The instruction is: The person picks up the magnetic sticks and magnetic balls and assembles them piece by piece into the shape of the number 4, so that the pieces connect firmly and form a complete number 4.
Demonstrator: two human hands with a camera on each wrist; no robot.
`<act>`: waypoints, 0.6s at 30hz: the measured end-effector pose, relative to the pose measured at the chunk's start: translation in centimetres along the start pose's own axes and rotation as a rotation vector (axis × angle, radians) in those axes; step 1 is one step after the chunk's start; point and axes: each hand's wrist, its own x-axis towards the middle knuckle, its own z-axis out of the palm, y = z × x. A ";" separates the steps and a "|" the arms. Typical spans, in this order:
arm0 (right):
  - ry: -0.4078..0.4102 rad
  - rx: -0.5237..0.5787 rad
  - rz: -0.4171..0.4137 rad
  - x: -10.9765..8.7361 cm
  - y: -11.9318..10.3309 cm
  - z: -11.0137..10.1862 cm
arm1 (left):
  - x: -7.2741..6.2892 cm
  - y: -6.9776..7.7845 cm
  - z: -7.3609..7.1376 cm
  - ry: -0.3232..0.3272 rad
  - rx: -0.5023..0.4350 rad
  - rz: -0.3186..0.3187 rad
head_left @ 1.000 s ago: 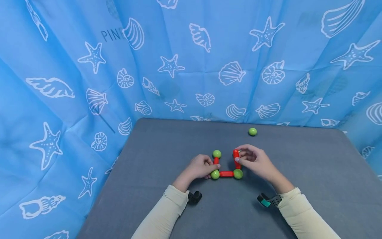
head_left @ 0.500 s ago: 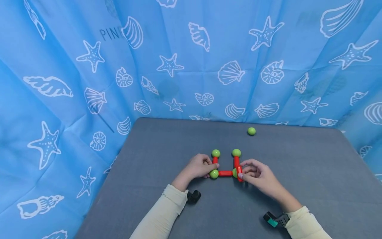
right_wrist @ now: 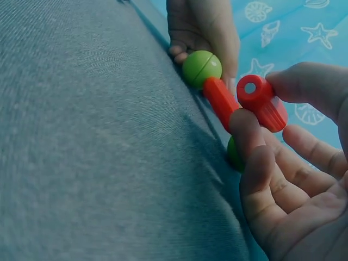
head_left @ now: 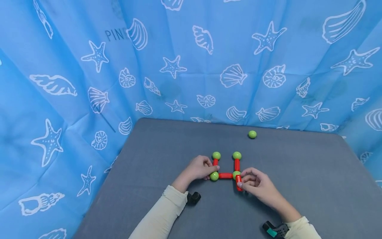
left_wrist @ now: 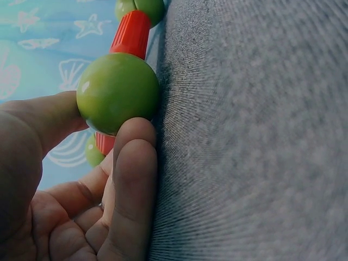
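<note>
A U-shaped figure of red rods and green balls lies on the table. My left hand (head_left: 199,169) pinches its near-left green ball (head_left: 214,176) between thumb and fingers, as the left wrist view confirms. A red rod (head_left: 225,175) links that ball to the near-right green ball (head_left: 236,173). Two more rods, left (head_left: 215,162) and right (head_left: 237,165), run away from me to a far-left ball (head_left: 216,155) and a far-right ball (head_left: 237,155). My right hand (head_left: 258,182) pinches another red rod (right_wrist: 263,106) by the near-right ball, its pale round end (right_wrist: 250,88) showing in the right wrist view.
One loose green ball (head_left: 252,134) lies toward the back edge of the grey table (head_left: 298,166). Behind the table hangs a blue curtain (head_left: 191,83) printed with shells and starfish. A dark band (head_left: 276,229) sits on the right wrist.
My right hand has come toward me with its red rod, from beside the right arm of the figure to the near-right ball, uncovering the far-right ball. My left hand keeps its hold.
</note>
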 end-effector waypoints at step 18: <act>-0.044 -0.008 0.024 -0.2 0.6 0.0 | 0.2 -0.2 0.1 -0.008 -0.011 -0.002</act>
